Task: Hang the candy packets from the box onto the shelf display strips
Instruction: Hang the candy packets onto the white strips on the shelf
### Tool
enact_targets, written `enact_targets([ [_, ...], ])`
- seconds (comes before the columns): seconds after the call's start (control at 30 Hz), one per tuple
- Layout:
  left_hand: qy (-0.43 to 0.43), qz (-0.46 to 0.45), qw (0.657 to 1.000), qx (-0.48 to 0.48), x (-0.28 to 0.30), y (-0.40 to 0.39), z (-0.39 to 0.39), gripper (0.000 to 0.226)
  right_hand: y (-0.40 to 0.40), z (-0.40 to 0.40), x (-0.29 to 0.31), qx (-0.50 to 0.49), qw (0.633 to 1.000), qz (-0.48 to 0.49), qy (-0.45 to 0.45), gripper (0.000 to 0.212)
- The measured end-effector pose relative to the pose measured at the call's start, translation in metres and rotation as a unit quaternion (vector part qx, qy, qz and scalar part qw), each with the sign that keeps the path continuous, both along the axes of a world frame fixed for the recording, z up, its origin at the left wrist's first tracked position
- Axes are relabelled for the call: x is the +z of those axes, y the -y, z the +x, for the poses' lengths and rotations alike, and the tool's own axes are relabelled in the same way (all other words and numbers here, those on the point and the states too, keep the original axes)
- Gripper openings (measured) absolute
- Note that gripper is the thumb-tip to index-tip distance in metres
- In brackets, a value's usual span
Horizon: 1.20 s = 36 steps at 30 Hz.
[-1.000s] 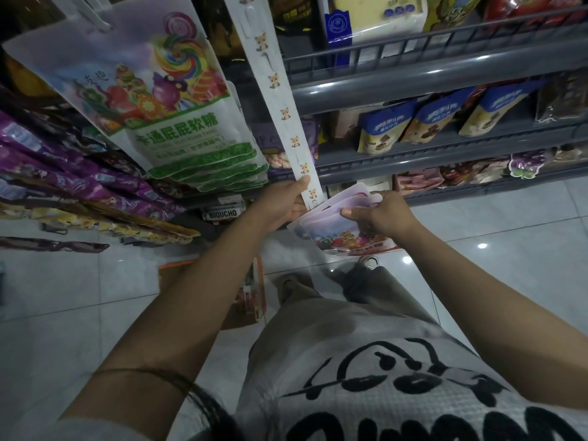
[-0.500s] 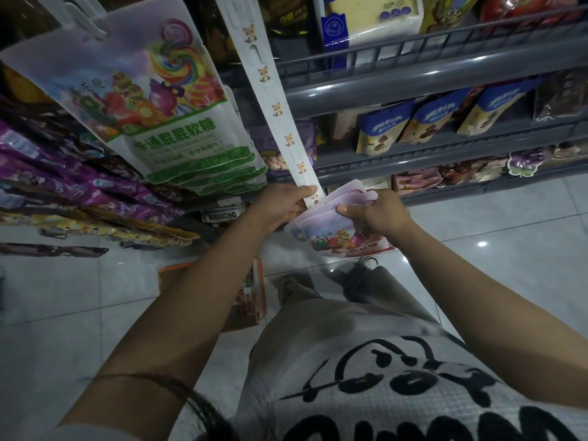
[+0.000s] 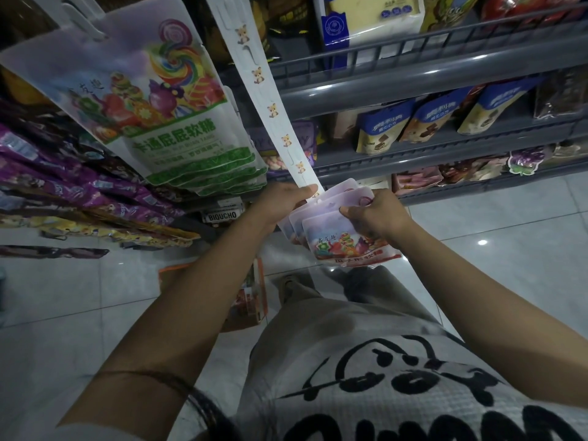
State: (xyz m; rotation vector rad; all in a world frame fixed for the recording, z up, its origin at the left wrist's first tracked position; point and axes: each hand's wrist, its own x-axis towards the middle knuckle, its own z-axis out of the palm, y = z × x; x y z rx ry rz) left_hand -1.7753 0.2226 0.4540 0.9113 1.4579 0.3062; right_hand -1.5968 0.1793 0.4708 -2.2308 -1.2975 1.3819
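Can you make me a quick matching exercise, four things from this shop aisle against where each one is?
Things:
1. left hand
2. right hand
3. green-banded candy packets
4. orange box

Places:
A. on the floor
B. hanging upper left
C. gripping the white display strip's lower end
D. holding a fan of candy packets

Pairs: 1-C, 2-D, 3-B, 4-A

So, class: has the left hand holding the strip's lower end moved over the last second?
No. The left hand stays pinched on the lower end of the display strip, keeping the same gap to the right of the BIQUCHO shelf label.
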Motion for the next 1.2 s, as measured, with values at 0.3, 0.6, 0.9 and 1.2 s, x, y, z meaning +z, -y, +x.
enact_targets([
  [0.3,0.005,0.033,0.999,-0.039,-0.001,0.0,-0.004,0.039,-0.003,0.005,-0.003,-0.002,1.0,-0.004,-0.009,0.04],
  [0.6,0.039,0.004,0.999,0.004,0.001,0.0,-0.003,0.033,-0.006,0.007,-0.011,0.055,0.997,-0.02,0.055,0.05],
  [0.9,0.001,0.041,0.994,0.097,-0.001,-0.004,-0.001,0.024,-0.007,0.002,-0.014,0.036,0.998,0.038,0.039,0.035],
  [1.2,-0.021,0.041,0.991,0.127,-0.005,-0.006,-0.002,0.014,-0.005,0.009,-0.014,-0.04,0.992,0.116,0.036,0.02],
])
